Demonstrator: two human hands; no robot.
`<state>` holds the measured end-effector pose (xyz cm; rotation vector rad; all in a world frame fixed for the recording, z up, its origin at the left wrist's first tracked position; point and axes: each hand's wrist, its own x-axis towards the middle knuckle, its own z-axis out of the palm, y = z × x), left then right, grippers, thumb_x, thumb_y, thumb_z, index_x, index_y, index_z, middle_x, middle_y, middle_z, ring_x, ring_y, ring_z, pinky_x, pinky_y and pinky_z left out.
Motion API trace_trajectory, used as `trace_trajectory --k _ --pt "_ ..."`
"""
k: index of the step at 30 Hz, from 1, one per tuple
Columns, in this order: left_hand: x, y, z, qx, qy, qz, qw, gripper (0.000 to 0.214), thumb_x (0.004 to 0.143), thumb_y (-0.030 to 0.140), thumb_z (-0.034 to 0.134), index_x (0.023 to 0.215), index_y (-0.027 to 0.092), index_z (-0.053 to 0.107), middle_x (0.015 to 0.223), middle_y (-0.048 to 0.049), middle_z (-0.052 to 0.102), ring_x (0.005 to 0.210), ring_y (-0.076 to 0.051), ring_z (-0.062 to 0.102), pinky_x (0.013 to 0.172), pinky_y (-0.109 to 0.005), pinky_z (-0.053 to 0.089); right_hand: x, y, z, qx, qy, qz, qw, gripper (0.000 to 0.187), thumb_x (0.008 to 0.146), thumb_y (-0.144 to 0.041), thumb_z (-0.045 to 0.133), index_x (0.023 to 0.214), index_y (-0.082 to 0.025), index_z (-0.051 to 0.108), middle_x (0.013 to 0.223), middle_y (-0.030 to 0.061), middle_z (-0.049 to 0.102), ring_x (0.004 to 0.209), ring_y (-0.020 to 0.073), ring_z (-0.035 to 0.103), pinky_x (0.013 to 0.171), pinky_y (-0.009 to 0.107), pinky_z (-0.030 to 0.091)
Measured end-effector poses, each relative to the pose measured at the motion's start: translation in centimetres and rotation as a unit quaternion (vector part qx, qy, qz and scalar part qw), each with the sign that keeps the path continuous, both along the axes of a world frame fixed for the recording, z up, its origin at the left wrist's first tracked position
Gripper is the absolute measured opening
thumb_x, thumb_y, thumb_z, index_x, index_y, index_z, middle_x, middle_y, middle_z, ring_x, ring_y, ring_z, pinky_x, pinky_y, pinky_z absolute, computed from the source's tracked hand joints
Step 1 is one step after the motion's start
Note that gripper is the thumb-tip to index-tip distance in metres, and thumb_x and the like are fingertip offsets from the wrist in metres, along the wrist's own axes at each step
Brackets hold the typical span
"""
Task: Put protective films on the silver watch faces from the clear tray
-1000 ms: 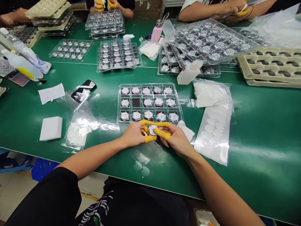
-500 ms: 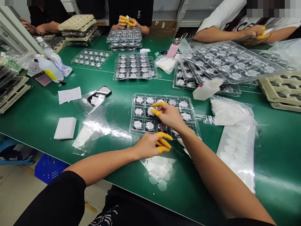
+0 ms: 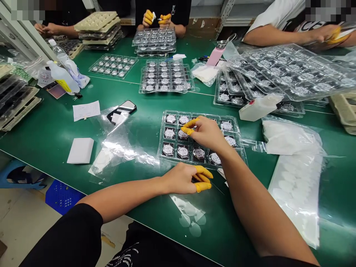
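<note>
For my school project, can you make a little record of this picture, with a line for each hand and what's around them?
Place: green workbench
Right hand: over a clear plastic tray of round silver parts, beside one part
Left hand: on the bench by the tray's near edge, fingers curled
Finger covers: yellow finger cots
Nearby: white foam block, phone
Other people: a co-worker's hands across the bench

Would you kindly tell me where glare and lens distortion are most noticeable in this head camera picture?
In the head view, glare whitens the crumpled clear plastic film and the clear plastic compartment tray; the wide lens makes the metal shelf upright lean.
</note>
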<state>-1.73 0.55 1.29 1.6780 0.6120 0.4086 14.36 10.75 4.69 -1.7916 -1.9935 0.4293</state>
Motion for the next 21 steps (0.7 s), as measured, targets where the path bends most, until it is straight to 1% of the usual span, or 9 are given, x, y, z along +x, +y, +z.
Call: trace_trajectory --k 2,4,7,9,11,14,17,19,21 --pt "0.0 0.0 0.1 0.006 0.009 0.001 1.000 0.032 0.087 0.021 0.070 0.118 0.014 0.069 0.110 -0.0085 0.080 0.104 -0.017 0.077 0.096 -0.028 0.061 0.0 0.0 0.3 0.002 -0.002 -0.004 1.000 0.025 0.087 -0.035 0.062 0.090 -0.018 0.080 0.086 0.0068 0.064 0.068 0.0173 0.052 0.066 0.033 0.037" --pt "-0.1 0.0 0.2 0.007 0.014 -0.001 1.000 0.033 0.087 0.022 0.070 0.119 0.015 0.069 0.110 -0.0077 0.080 0.103 -0.017 0.077 0.096 -0.028 0.061 -0.3 0.6 0.8 0.002 0.013 -0.014 1.000 0.027 0.089 -0.037 0.060 0.090 -0.017 0.079 0.088 0.0073 0.066 0.068 0.0173 0.053 0.067 0.034 0.038" --pt "-0.1 0.0 0.0 0.018 0.017 -0.006 1.000 0.034 0.087 0.023 0.070 0.120 0.014 0.069 0.111 -0.0083 0.080 0.104 -0.017 0.077 0.096 -0.028 0.061 -1.4 2.2 1.2 -0.006 0.037 -0.004 0.999 0.027 0.088 -0.032 0.062 0.104 -0.017 0.077 0.101 0.0086 0.067 0.071 0.0170 0.055 0.071 0.034 0.043" --pt "-0.1 0.1 0.0 0.028 0.016 -0.007 0.999 0.035 0.087 0.022 0.069 0.121 0.013 0.069 0.112 -0.0090 0.080 0.104 -0.017 0.077 0.096 -0.027 0.060 -2.5 3.3 1.1 -0.020 0.008 0.006 1.000 0.034 0.088 -0.032 0.065 0.117 -0.017 0.074 0.111 0.0112 0.065 0.077 0.0192 0.058 0.075 0.036 0.045" --pt "0.0 0.1 -0.1 0.028 0.019 -0.009 0.999 0.036 0.088 0.023 0.068 0.122 0.013 0.068 0.113 -0.0087 0.080 0.104 -0.017 0.076 0.096 -0.026 0.060 -3.5 4.0 0.6 -0.039 -0.052 -0.011 0.998 0.040 0.091 -0.037 0.063 0.125 -0.015 0.071 0.118 0.0154 0.061 0.084 0.0239 0.061 0.078 0.039 0.047" --pt "0.0 0.1 -0.1 0.021 0.031 -0.017 0.999 0.036 0.089 0.026 0.069 0.124 0.015 0.068 0.115 -0.0075 0.079 0.106 -0.017 0.076 0.095 -0.026 0.059 -4.6 4.7 -0.1 -0.061 -0.117 -0.041 0.990 0.044 0.094 -0.040 0.060 0.129 -0.013 0.068 0.123 0.0204 0.057 0.090 0.0301 0.063 0.078 0.043 0.047" --pt "0.1 0.1 0.0 0.028 0.033 -0.022 0.999 0.037 0.091 0.025 0.068 0.126 0.014 0.067 0.117 -0.0088 0.079 0.108 -0.018 0.076 0.096 -0.027 0.059 -4.7 4.8 -0.4 -0.037 -0.104 -0.042 0.993 0.038 0.092 -0.038 0.063 0.121 -0.015 0.073 0.119 0.0194 0.058 0.088 0.0293 0.063 0.076 0.041 0.047" --pt "0.1 0.1 0.1 0.032 0.036 -0.021 0.999 0.037 0.091 0.026 0.068 0.126 0.014 0.067 0.118 -0.0091 0.078 0.108 -0.019 0.076 0.096 -0.027 0.059 -4.3 4.4 -0.3 -0.008 -0.069 -0.047 0.996 0.032 0.090 -0.038 0.065 0.109 -0.016 0.077 0.109 0.0162 0.061 0.084 0.0261 0.061 0.074 0.039 0.046" --pt "0.1 0.1 0.1 0.032 0.042 -0.020 0.998 0.037 0.091 0.026 0.067 0.126 0.015 0.067 0.118 -0.0081 0.079 0.107 -0.018 0.076 0.096 -0.027 0.059 -3.7 3.4 -0.1 -0.001 -0.035 -0.044 0.998 0.027 0.089 -0.037 0.064 0.098 -0.017 0.079 0.097 0.0120 0.064 0.078 0.0227 0.059 0.072 0.037 0.045"
